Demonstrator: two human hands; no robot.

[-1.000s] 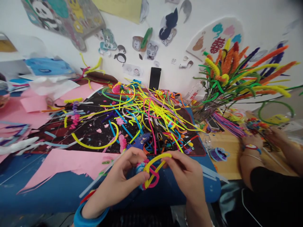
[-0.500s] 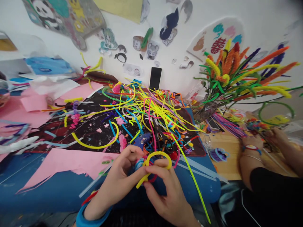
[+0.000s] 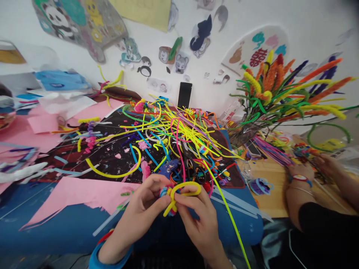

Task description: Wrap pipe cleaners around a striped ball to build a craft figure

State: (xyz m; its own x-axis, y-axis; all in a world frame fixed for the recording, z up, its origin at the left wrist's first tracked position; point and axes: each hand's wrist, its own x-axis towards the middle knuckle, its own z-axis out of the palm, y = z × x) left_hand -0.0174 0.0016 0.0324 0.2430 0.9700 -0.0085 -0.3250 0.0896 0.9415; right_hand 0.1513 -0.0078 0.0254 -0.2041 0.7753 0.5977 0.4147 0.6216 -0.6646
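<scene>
Both hands meet above the table's front edge, around a small bundle of twisted pipe cleaners point(image 3: 164, 192) in blue and pink. A yellow pipe cleaner point(image 3: 190, 184) loops over the bundle, its short end pointing down and left. My left hand point(image 3: 150, 201) is closed, thumb and fingers pinching the bundle from the left. My right hand point(image 3: 196, 213) is closed too, its thumb and forefinger on the yellow pipe cleaner near where it crosses itself. The fingers hide part of the bundle. Just behind lie black-handled scissors point(image 3: 192, 166) and a dark blue tool point(image 3: 169, 167), partly covered.
A tangle of loose pipe cleaners point(image 3: 185, 129) covers the dark mat point(image 3: 112, 149). Pink felt point(image 3: 73, 201) lies left. A phone point(image 3: 184, 95) leans on the wall. A vase of pipe-cleaner flowers point(image 3: 277, 89) stands right, near another person's hands point(image 3: 303, 172).
The yellow loop has become flatter and narrower, and its ends now cross at the bundle. My right fingers have shifted from inside the loop to the crossing.
</scene>
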